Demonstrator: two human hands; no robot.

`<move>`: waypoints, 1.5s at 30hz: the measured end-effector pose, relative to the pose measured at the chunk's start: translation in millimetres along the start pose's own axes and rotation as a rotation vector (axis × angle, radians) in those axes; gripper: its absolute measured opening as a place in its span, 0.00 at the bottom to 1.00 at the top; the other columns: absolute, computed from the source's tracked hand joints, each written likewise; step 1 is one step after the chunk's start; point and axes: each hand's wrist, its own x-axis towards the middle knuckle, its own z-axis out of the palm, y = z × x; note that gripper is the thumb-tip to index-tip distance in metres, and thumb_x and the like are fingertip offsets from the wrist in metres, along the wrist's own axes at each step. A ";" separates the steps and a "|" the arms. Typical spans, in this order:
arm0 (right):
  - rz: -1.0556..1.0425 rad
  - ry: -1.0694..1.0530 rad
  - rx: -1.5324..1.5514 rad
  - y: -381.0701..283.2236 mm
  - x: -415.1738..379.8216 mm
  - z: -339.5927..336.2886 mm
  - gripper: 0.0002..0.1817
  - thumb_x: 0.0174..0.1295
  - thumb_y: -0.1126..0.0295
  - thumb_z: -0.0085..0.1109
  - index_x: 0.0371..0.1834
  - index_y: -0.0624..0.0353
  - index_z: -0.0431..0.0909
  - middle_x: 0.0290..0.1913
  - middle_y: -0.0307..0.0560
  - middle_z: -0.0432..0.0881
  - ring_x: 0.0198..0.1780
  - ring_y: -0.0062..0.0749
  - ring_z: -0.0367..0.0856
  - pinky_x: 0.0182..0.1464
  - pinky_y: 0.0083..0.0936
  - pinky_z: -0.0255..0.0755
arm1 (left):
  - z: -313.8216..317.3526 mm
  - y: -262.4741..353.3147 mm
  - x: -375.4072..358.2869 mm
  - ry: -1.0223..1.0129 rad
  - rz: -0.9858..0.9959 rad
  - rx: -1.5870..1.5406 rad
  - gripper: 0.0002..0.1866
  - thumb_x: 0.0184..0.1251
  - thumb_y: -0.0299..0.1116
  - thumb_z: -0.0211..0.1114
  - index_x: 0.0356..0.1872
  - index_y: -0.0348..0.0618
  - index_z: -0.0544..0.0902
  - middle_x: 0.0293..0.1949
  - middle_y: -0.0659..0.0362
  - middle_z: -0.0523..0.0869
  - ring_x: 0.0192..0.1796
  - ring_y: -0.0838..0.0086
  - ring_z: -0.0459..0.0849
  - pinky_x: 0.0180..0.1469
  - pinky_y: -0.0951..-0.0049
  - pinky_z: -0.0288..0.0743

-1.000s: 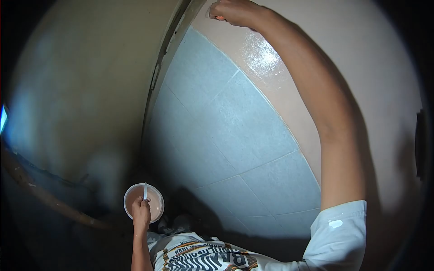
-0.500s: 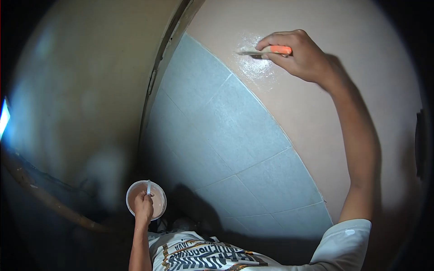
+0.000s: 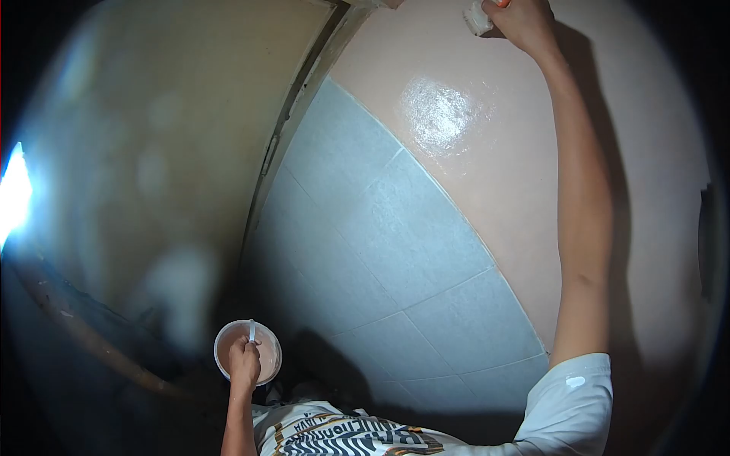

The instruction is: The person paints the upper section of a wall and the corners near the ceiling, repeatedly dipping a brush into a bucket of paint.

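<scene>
My right hand (image 3: 526,24) is raised high on the wall, closed round the orange handle of a paintbrush (image 3: 479,18). The brush's pale bristles lie against the pinkish painted wall (image 3: 509,167), near the top of the view. Lower down, a wet, shiny patch of paint (image 3: 439,114) glares on the wall. My left hand (image 3: 244,363) grips the light-coloured handle of a round bucket (image 3: 220,346), low and close to my body. Pinkish paint (image 3: 268,356) shows inside the bucket.
Blue-grey tiles (image 3: 395,235) cover the wall's lower part, below the painted area. A yellowish door-like panel (image 3: 175,99) and its dark-edged frame (image 3: 293,106) stand on the left. Bright light (image 3: 14,194) enters at the far left. A dark object (image 3: 707,243) sits at the right edge.
My right hand has moved up and to the right with the paintbrush, leaving the shiny patch uncovered. My left hand and the bucket stay almost where they were. The view has shifted slightly.
</scene>
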 end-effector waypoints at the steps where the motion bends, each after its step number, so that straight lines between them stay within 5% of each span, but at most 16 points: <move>1: 0.022 -0.016 0.024 -8.9 -1.0 -1.6 0.11 0.65 0.74 0.62 0.24 0.62 0.76 0.26 0.42 0.81 0.29 0.24 0.79 0.34 0.30 0.74 | 0.8 -1.5 0.3 0.005 -0.020 0.004 0.14 0.70 0.31 0.50 0.37 0.32 0.83 0.26 0.53 0.79 0.31 0.67 0.79 0.40 0.61 0.72; 4: 0.007 -0.244 0.136 -30.9 -8.2 32.5 0.08 0.67 0.74 0.62 0.31 0.66 0.81 0.30 0.48 0.85 0.32 0.29 0.83 0.36 0.31 0.77 | 5.3 -20.2 7.3 0.056 0.040 0.029 0.14 0.70 0.31 0.50 0.37 0.32 0.83 0.27 0.51 0.81 0.33 0.64 0.81 0.43 0.61 0.73; 5: -0.248 -0.154 0.192 6.6 12.9 92.8 0.13 0.59 0.63 0.69 0.42 0.59 0.89 0.38 0.52 0.91 0.41 0.40 0.91 0.47 0.32 0.83 | 5.9 -18.2 5.6 0.064 0.049 0.030 0.13 0.71 0.30 0.50 0.37 0.34 0.83 0.26 0.55 0.79 0.31 0.70 0.78 0.38 0.65 0.70; 7: -0.305 -0.112 0.203 -8.3 -2.0 141.3 0.14 0.55 0.60 0.70 0.35 0.60 0.87 0.35 0.53 0.89 0.43 0.47 0.89 0.51 0.33 0.80 | 7.3 -18.8 4.8 0.081 0.085 0.025 0.12 0.73 0.30 0.49 0.36 0.37 0.81 0.22 0.64 0.75 0.25 0.80 0.71 0.30 0.73 0.64; 11: -0.267 -0.219 0.253 -33.3 -0.6 214.4 0.16 0.50 0.63 0.72 0.21 0.58 0.73 0.29 0.52 0.85 0.38 0.49 0.87 0.46 0.41 0.80 | 10.5 -2.3 -8.3 0.125 -0.023 -0.013 0.12 0.72 0.29 0.50 0.37 0.35 0.82 0.23 0.62 0.76 0.26 0.77 0.73 0.32 0.70 0.66; 14: -0.329 -0.225 0.131 -20.6 23.5 251.5 0.13 0.52 0.61 0.71 0.29 0.60 0.84 0.32 0.56 0.88 0.40 0.51 0.88 0.48 0.36 0.80 | 10.9 16.1 -16.0 0.157 -0.102 -0.065 0.13 0.70 0.30 0.51 0.38 0.33 0.84 0.22 0.58 0.77 0.27 0.73 0.76 0.35 0.64 0.71; 21: -0.248 0.072 -0.002 34.9 87.7 167.8 0.10 0.57 0.62 0.67 0.36 0.55 0.89 0.33 0.52 0.90 0.37 0.42 0.90 0.47 0.34 0.82 | 14.6 23.5 -19.7 0.189 -0.117 -0.070 0.14 0.69 0.29 0.51 0.39 0.32 0.84 0.23 0.56 0.78 0.27 0.72 0.77 0.36 0.64 0.71; 24: -0.164 0.134 0.299 44.8 79.2 129.6 0.10 0.58 0.65 0.67 0.37 0.58 0.90 0.33 0.48 0.90 0.36 0.35 0.90 0.45 0.31 0.82 | 19.9 15.1 -10.1 0.193 -0.070 -0.047 0.14 0.69 0.29 0.51 0.38 0.31 0.84 0.24 0.54 0.80 0.29 0.69 0.79 0.38 0.62 0.72; 27: -0.045 -0.057 0.667 36.8 74.9 148.6 0.09 0.59 0.69 0.65 0.37 0.62 0.89 0.33 0.47 0.90 0.35 0.30 0.89 0.43 0.29 0.82 | 15.6 26.6 -15.8 0.192 -0.060 -0.014 0.14 0.69 0.29 0.51 0.38 0.31 0.84 0.25 0.52 0.81 0.30 0.68 0.80 0.39 0.62 0.73; 29: -0.067 -0.004 0.558 13.3 63.6 180.4 0.09 0.58 0.70 0.67 0.36 0.63 0.89 0.31 0.49 0.89 0.35 0.30 0.88 0.44 0.30 0.81 | 14.6 39.3 -23.5 0.192 -0.058 0.003 0.14 0.69 0.29 0.51 0.38 0.31 0.84 0.24 0.52 0.81 0.29 0.68 0.80 0.39 0.61 0.73; 31: -0.088 0.088 0.594 5.5 64.3 222.5 0.15 0.52 0.65 0.70 0.21 0.59 0.72 0.26 0.48 0.84 0.32 0.46 0.85 0.41 0.40 0.78 | 14.1 35.1 -23.8 0.188 -0.067 -0.050 0.13 0.70 0.29 0.51 0.37 0.33 0.84 0.21 0.58 0.77 0.25 0.73 0.76 0.33 0.65 0.70; 34: -0.068 0.175 0.482 6.8 61.9 224.5 0.15 0.52 0.66 0.69 0.21 0.59 0.72 0.25 0.48 0.83 0.32 0.46 0.85 0.41 0.40 0.78 | 13.8 38.2 -27.1 0.175 -0.106 -0.143 0.11 0.72 0.28 0.51 0.37 0.36 0.83 0.19 0.66 0.72 0.21 0.80 0.69 0.26 0.71 0.62; 36: -0.080 0.176 0.449 31.7 77.5 197.4 0.10 0.55 0.65 0.68 0.33 0.62 0.88 0.31 0.53 0.88 0.37 0.43 0.89 0.44 0.33 0.80 | 13.4 39.6 -27.4 0.180 -0.122 -0.169 0.11 0.72 0.27 0.51 0.37 0.36 0.83 0.19 0.65 0.72 0.21 0.80 0.70 0.26 0.71 0.63; 40: -0.183 0.415 0.445 81.6 114.9 145.7 0.10 0.58 0.68 0.66 0.35 0.64 0.87 0.30 0.48 0.89 0.33 0.33 0.88 0.41 0.30 0.80 | 16.1 32.9 -23.6 0.186 -0.113 -0.157 0.11 0.72 0.27 0.51 0.36 0.35 0.83 0.19 0.65 0.73 0.22 0.80 0.70 0.27 0.71 0.64; 43: -0.038 0.155 0.565 72.4 98.7 109.0 0.10 0.59 0.69 0.66 0.37 0.65 0.87 0.29 0.47 0.88 0.33 0.31 0.87 0.41 0.29 0.80 | 13.6 32.6 -20.7 0.169 -0.099 -0.109 0.11 0.71 0.26 0.52 0.36 0.35 0.83 0.19 0.64 0.73 0.23 0.79 0.71 0.28 0.70 0.64; 45: -0.202 0.098 0.516 62.0 83.8 130.6 0.10 0.59 0.71 0.67 0.39 0.66 0.87 0.31 0.48 0.89 0.34 0.31 0.88 0.42 0.29 0.80 | 12.1 31.3 -19.8 0.158 -0.097 -0.117 0.11 0.71 0.26 0.52 0.36 0.35 0.83 0.20 0.63 0.74 0.23 0.79 0.72 0.28 0.70 0.64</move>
